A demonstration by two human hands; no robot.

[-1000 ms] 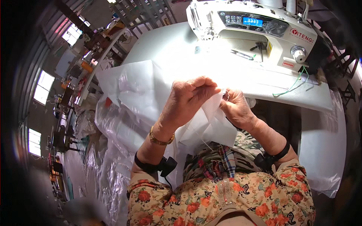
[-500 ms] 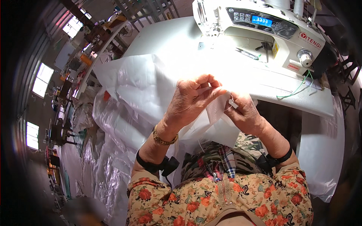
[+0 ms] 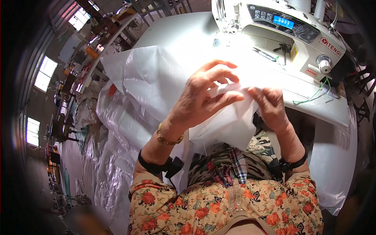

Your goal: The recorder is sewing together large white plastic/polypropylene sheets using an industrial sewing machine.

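Observation:
A thin white plastic-like sheet (image 3: 150,78) spreads over the table's front edge and hangs down to my lap. My right hand (image 3: 271,106) pinches a gathered edge of it between thumb and fingers, just in front of the brightly lit tabletop. Close by on the left, my left hand (image 3: 205,90) has its thumb and fingers parted, with a fold of the sheet passing behind and between them. Beyond both hands stands a white sewing machine (image 3: 274,33); its needle area is partly washed out by glare.
Tweezers (image 3: 266,54) lie on the machine bed, and a green thread (image 3: 313,98) trails over the right table edge. More crumpled clear sheeting (image 3: 113,176) is heaped on the left. A pale sheet (image 3: 333,156) hangs at the right. A grey metal chair frame (image 3: 160,8) stands behind the table.
My left hand has loosened from the sheet and its fingers have spread. My right hand has shifted right and up, pulling the sheet's edge along. The view has tilted slightly.

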